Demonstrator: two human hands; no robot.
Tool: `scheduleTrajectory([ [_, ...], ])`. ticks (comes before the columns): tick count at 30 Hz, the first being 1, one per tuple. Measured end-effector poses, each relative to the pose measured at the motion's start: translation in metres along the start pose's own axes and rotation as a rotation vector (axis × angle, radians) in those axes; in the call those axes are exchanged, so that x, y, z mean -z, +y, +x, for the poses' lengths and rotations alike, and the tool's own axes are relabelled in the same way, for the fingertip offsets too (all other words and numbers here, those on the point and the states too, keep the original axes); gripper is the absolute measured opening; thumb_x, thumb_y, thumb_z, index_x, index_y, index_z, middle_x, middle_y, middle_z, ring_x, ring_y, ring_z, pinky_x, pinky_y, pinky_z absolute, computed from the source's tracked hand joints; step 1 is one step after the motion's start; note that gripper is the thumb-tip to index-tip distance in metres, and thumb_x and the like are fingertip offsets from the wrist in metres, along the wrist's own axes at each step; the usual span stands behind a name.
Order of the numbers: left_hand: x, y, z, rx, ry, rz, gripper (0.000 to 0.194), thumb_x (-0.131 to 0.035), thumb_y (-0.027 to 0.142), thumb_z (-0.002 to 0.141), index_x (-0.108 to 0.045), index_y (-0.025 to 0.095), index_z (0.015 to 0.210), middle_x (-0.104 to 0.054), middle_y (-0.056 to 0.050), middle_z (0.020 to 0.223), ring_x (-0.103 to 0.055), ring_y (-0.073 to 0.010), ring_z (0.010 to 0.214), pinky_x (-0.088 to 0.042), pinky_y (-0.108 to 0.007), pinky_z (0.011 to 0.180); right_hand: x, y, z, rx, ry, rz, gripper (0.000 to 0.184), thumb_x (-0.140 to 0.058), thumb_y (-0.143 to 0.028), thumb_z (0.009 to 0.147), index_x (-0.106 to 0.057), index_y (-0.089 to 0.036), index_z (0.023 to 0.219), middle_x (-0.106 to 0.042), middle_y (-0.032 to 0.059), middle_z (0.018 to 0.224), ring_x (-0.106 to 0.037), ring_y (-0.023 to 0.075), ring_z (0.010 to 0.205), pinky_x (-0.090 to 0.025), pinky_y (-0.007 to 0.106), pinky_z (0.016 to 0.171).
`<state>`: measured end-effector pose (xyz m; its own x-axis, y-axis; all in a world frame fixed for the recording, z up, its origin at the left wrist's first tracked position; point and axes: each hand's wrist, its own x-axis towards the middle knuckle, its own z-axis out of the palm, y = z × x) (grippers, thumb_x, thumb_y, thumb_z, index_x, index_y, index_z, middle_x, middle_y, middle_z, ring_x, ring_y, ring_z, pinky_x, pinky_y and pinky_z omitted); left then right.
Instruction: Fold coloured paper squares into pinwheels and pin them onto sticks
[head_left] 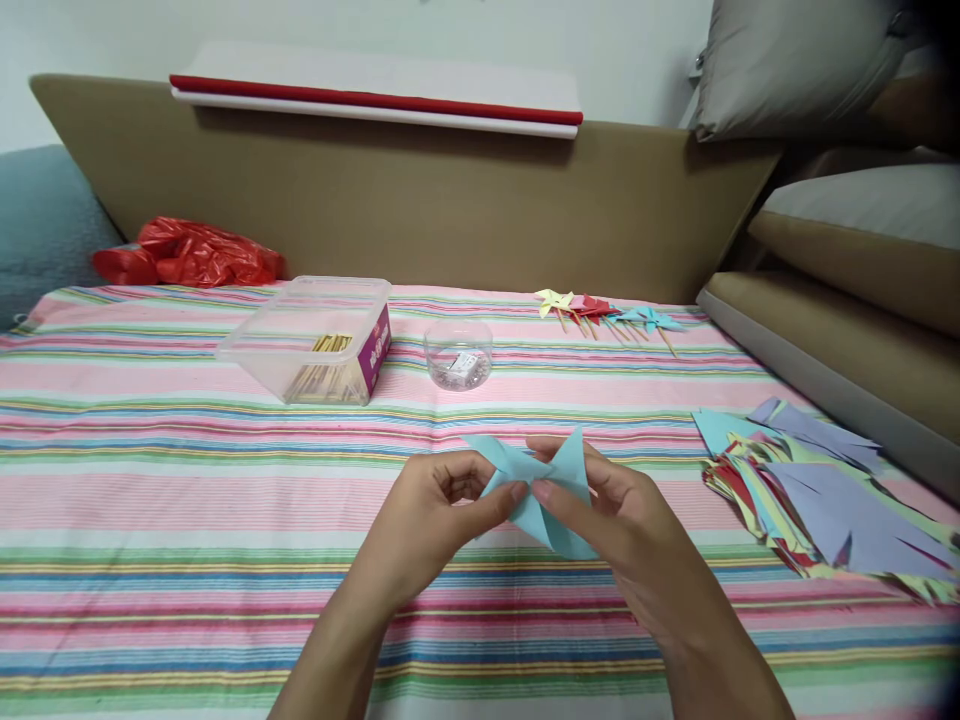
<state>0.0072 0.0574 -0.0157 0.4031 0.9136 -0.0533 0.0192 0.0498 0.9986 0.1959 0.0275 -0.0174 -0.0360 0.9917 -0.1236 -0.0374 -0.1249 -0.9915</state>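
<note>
Head view. Both my hands are up over the striped cloth (187, 480), close in front of me, working one piece of blue paper (551, 490). My left hand (439, 515) pinches the paper's left side between thumb and fingertips; my right hand (615, 525) is closed on its right side, forefinger meeting the left one at the centre. The flaps are gathered inward there, which I judge is why both grips crowd the middle: let go and the folds spring back. The paper hangs clear of the cloth, points fanning up and down.

Supplies sit in an arc past my hands, within reach. The clear plastic box (307, 335) of thin wooden sticks is ahead to the left, lid off. Just beside it, the small round clear tub (458, 352) holds something tiny and pale; cannot tell what. Farther back right, finished pinwheels (607, 315) on sticks lie in a row, yellow, red and blue, well apart from the working spot, likely so they stay unbent.

The stack of cut coloured paper (817, 480) lies to my right. A red plastic bag (191, 252) is pushed against the sofa back, far left.
</note>
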Motion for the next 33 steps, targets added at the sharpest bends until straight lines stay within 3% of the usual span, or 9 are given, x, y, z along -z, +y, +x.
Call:
scheduleTrajectory([
  [11,0.001,-0.003,0.001,0.002,0.048,0.073,0.024,-0.077,0.037,0.084,-0.065,0.019,0.073,-0.057,0.004,0.068,-0.048,-0.0103,0.064,-0.036,-0.023,0.059,-0.006,-0.001,-0.001,-0.049,0.027,-0.049,0.026,-0.079,-0.048,0.079,-0.082,-0.027,0.095,-0.067,0.0047,0.133,-0.066,0.0287,0.111,-0.053,0.036,0.083],
  [14,0.000,-0.003,0.003,-0.014,0.085,-0.056,0.022,-0.079,0.040,0.083,-0.072,0.022,0.094,-0.066,0.002,0.076,-0.059,-0.0130,0.073,-0.045,-0.024,0.068,-0.007,0.005,0.003,-0.018,0.039,0.053,0.034,-0.079,-0.048,0.080,-0.080,-0.027,0.106,-0.071,0.0054,0.125,-0.066,0.0262,0.105,-0.050,0.035,0.081],
  [16,-0.001,-0.001,0.003,-0.026,0.160,-0.171,0.037,-0.080,0.043,0.083,-0.071,0.024,0.114,-0.072,-0.001,0.090,-0.066,-0.0165,0.087,-0.050,-0.026,0.079,-0.011,0.008,0.006,0.028,0.117,0.197,0.032,-0.081,-0.048,0.079,-0.080,-0.026,0.103,-0.075,0.0046,0.113,-0.065,0.0237,0.098,-0.049,0.033,0.076],
  [18,-0.004,-0.001,0.003,-0.026,0.216,-0.257,0.043,-0.080,0.045,0.082,-0.070,0.025,0.119,-0.075,-0.004,0.102,-0.067,-0.0187,0.098,-0.050,-0.027,0.087,-0.018,0.010,0.009,0.061,0.215,0.357,0.027,-0.084,-0.045,0.075,-0.080,-0.025,0.093,-0.076,0.0031,0.103,-0.064,0.0229,0.095,-0.048,0.032,0.075],
  [23,-0.024,-0.004,0.004,-0.011,0.165,-0.356,0.027,-0.081,0.040,0.083,-0.074,0.021,0.101,-0.073,-0.005,0.101,-0.065,-0.0183,0.100,-0.050,-0.027,0.088,-0.036,0.008,0.010,0.107,0.291,0.527,0.021,-0.086,-0.035,0.072,-0.080,-0.022,0.088,-0.076,0.0037,0.095,-0.063,0.0251,0.101,-0.048,0.037,0.088],
  [28,-0.040,-0.010,0.005,-0.071,0.280,-0.403,0.020,-0.079,0.037,0.085,-0.072,0.018,0.086,-0.065,0.000,0.082,-0.057,-0.0124,0.081,-0.047,-0.022,0.074,-0.050,0.011,0.010,0.115,0.323,0.584,0.022,-0.088,-0.034,0.071,-0.078,-0.023,0.088,-0.075,0.0016,0.092,-0.064,0.0223,0.091,-0.050,0.036,0.081],
  [33,-0.042,-0.013,0.006,-0.079,0.408,-0.447,0.026,-0.084,0.036,0.080,-0.067,0.017,0.074,-0.056,0.002,0.073,-0.050,-0.0105,0.074,-0.044,-0.020,0.067,-0.058,0.015,0.009,0.103,0.329,0.572,0.026,-0.085,-0.042,0.077,-0.077,-0.023,0.093,-0.076,0.0027,0.094,-0.066,0.0235,0.094,-0.050,0.036,0.079],
])
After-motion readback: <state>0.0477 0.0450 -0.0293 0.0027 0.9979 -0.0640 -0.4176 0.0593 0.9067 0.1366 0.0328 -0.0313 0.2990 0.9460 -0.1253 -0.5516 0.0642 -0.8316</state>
